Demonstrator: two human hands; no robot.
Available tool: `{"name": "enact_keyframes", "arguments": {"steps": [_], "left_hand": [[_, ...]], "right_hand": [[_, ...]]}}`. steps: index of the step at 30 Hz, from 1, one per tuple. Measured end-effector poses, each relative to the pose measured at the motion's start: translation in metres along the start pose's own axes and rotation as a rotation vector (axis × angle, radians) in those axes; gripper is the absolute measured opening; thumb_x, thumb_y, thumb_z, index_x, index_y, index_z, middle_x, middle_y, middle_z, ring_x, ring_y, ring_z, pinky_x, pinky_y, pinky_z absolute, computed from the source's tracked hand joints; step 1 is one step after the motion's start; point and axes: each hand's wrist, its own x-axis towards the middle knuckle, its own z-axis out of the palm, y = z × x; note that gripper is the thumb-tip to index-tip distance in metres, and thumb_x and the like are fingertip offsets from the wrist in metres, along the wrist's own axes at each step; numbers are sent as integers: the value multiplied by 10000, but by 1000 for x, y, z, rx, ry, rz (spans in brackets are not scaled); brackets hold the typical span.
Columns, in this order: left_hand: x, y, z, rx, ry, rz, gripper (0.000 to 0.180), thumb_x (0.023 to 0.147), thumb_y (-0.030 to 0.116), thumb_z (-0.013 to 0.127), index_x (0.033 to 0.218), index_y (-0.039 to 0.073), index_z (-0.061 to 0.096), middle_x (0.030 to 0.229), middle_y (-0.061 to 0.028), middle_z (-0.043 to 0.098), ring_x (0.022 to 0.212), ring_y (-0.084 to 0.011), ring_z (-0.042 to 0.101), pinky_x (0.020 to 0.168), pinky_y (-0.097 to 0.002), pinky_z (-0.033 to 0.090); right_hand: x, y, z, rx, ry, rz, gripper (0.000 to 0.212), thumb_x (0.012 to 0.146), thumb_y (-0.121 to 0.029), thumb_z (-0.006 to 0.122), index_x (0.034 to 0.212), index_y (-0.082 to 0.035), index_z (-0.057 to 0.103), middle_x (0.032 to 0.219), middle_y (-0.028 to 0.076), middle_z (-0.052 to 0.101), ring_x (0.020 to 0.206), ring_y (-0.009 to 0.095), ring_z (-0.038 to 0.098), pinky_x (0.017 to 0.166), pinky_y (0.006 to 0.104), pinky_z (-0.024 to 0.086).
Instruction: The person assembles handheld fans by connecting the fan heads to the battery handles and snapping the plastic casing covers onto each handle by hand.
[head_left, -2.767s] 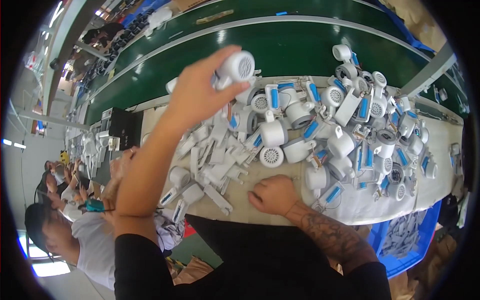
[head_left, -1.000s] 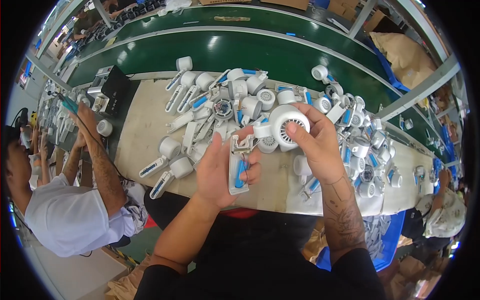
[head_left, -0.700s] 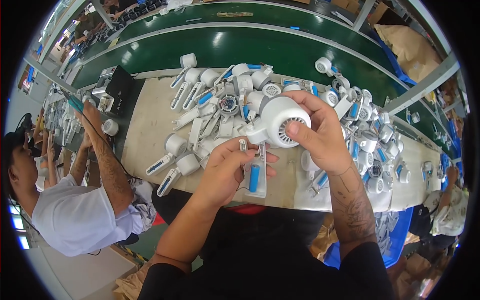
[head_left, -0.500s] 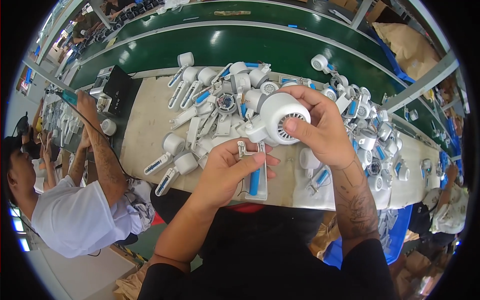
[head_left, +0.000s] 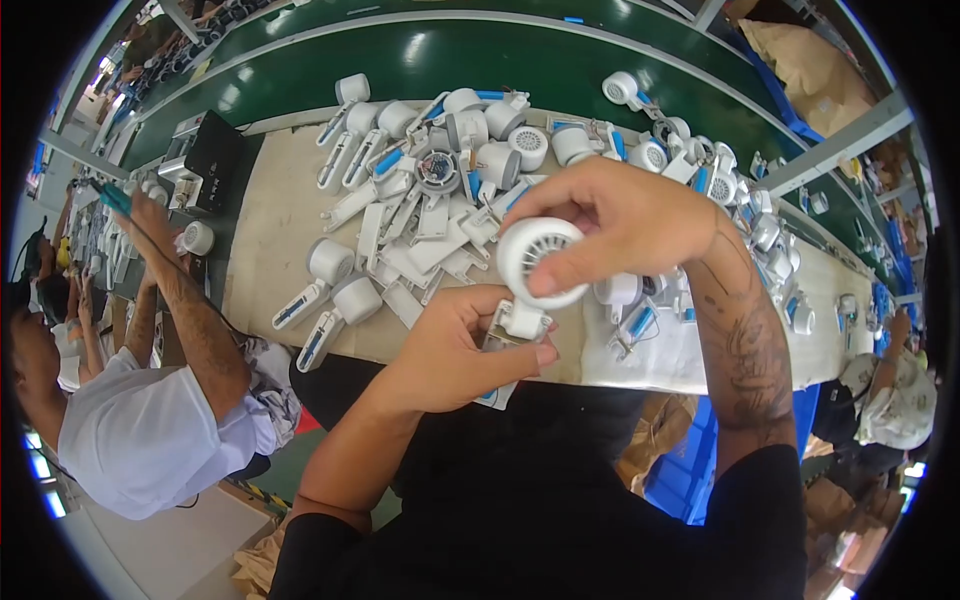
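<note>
My right hand (head_left: 625,225) is closed around a white round fan head (head_left: 543,246), its thumb across the slotted grille. The head's short neck (head_left: 524,319) meets the upper end of a white handle shell (head_left: 497,397). My left hand (head_left: 455,345) wraps round that shell, thumb across its front, and hides most of it. Whether the neck is fully seated in the shell, I cannot tell. On the table past my left hand lie several loose white handle shells (head_left: 405,300) and fan heads with open handles (head_left: 355,300).
A heap of fan parts with blue batteries (head_left: 735,185) spreads to the right of the pale table covering (head_left: 265,240). Beyond runs a green conveyor (head_left: 430,60). A black box-shaped device (head_left: 212,160) stands at left, near a co-worker in white (head_left: 160,430). A blue bin (head_left: 685,470) sits below right.
My right hand has brought the fan head down and turned it, so its neck now meets the handle shell. My left hand has closed further over the shell, covering the blue battery.
</note>
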Motion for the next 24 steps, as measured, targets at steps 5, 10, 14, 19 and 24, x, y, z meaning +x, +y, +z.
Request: {"name": "enact_keyframes", "arguments": {"steps": [5, 10, 14, 19, 24], "left_hand": [[-14, -19, -28, -136, 119, -30, 276, 974, 179, 658, 1145, -36, 642, 1004, -114, 714, 878, -152, 687, 771, -296, 573], [-51, -53, -73, -255, 538, 140, 322, 1028, 210, 540, 1222, -42, 592, 1098, -167, 705, 930, -251, 703, 844, -381, 567], [-86, -60, -105, -249, 661, 162, 371, 1002, 205, 588, 1286, -33, 583, 1163, -140, 698, 714, -122, 606, 616, -263, 483], [-100, -55, -108, -300, 692, 189, 371, 985, 190, 618, 1293, -14, 597, 1180, -129, 696, 572, -47, 479, 485, -200, 356], [-85, -61, -109, -487, 653, 170, 304, 996, 197, 598, 1214, -14, 621, 1075, -86, 701, 684, -100, 608, 619, -245, 514]], "right_hand": [[35, 0, 24, -237, 146, -128, 529, 812, -221, 830, 1230, 35, 630, 1044, 102, 697, 866, 124, 645, 791, 258, 519], [73, 39, 49, -493, 699, -265, 210, 885, -185, 721, 1052, -58, 715, 973, 76, 708, 705, 154, 626, 646, 284, 502], [99, 75, 94, -930, 610, -370, 97, 802, -159, 694, 872, -94, 672, 819, 73, 588, 745, 277, 636, 658, 420, 512], [138, 71, 102, -1111, 670, -348, 194, 747, -104, 711, 936, -89, 673, 847, 80, 584, 778, 293, 625, 672, 415, 512], [131, 56, 90, -1041, 791, -462, 106, 728, -78, 713, 804, -42, 647, 789, 106, 558, 721, 287, 606, 640, 395, 497]]}}
